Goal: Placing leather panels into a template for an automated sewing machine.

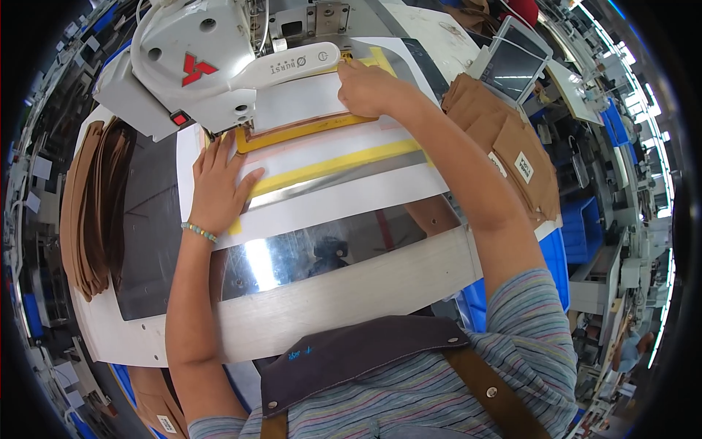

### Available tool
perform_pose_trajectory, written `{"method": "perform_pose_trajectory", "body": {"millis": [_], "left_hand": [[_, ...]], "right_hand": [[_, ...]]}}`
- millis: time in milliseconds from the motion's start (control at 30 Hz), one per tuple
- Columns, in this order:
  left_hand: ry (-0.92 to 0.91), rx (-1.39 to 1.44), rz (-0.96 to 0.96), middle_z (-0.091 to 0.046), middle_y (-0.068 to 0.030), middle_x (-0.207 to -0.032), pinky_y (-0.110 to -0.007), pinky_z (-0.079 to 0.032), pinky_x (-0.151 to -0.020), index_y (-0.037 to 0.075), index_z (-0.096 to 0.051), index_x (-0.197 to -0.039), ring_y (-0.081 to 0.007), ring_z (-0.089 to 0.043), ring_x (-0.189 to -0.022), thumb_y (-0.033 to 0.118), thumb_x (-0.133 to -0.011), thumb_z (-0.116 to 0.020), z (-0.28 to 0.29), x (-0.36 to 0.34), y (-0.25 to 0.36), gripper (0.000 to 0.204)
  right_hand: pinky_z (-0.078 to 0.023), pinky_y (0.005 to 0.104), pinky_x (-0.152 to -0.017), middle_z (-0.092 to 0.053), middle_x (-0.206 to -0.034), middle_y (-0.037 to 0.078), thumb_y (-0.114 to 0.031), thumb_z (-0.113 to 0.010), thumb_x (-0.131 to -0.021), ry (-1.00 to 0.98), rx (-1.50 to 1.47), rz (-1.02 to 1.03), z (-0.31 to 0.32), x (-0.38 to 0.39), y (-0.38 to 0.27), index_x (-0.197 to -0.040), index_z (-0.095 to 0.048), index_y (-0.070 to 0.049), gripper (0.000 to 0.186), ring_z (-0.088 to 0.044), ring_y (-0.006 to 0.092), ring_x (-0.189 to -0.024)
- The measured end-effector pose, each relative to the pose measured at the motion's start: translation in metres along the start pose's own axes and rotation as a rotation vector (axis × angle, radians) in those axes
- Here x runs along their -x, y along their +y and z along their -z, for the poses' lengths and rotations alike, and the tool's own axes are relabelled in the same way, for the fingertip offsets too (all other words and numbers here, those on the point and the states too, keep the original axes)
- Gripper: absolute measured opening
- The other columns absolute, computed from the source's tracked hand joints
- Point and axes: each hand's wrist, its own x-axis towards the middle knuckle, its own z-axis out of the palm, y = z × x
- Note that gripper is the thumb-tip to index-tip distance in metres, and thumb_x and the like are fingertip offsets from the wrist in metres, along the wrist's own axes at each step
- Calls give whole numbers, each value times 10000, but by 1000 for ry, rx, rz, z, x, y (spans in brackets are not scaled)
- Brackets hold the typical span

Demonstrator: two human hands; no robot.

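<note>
Head view: left hand (pixel 218 183) lay open, flat on the yellow-edged template (pixel 329 157); right hand (pixel 367 86), fingers apparently curled, pressed its far edge beside the sewing machine (pixel 194 62).

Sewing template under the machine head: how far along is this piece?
Done: the yellow-edged template lies flat on the table, its far end under the sewing machine head. In hand: left hand presses its near left corner, right hand holds the far edge by the machine. Left: no stitching is visible; a brown fabric stack lies to the right, another to the left.
</note>
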Motion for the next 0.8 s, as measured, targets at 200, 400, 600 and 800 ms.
{"method": "perform_pose_trajectory", "body": {"millis": [200,400,600,800], "left_hand": [[15,11,-11,-411,-216,-1679,-514,-196,-1287,43,-644,-1448,-434,-324,-1562,514,-1073,-543,-2,-4,0,611],[8,24,14,-406,-214,-1684,-529,-200,-1284,43,-671,-1422,-430,-315,-1569,538,-1068,-544,-1,-2,0,622],[11,55,8,-413,-204,-1682,-544,-198,-1291,61,-682,-1421,-425,-319,-1568,560,-1061,-554,1,-4,5,629],[28,35,6,-436,-234,-1655,-521,-269,-1274,-55,-550,-1490,-421,-347,-1560,536,-1056,-570,5,2,1,733]], "right_hand": [[-553,434,-1003,-690,-1272,87,-163,-577,-966,183,184,53,-5,-17,19,-991,-805,-29,265,-571,288,-1282],[-572,414,-927,-770,-1035,92,-146,-538,-987,178,-322,76,5,-32,-25,-961,-766,-24,260,-720,289,-1033],[-561,343,-978,-767,-1079,94,-27,-528,-1039,-60,-1081,225,-45,-65,-82,-1136,-694,32,201,-730,191,-1045],[-547,411,-987,-740,-1140,189,-39,-555,-975,242,-373,250,-4,-1,-102,-1221,-710,30,299,-710,359,-1057]]}}
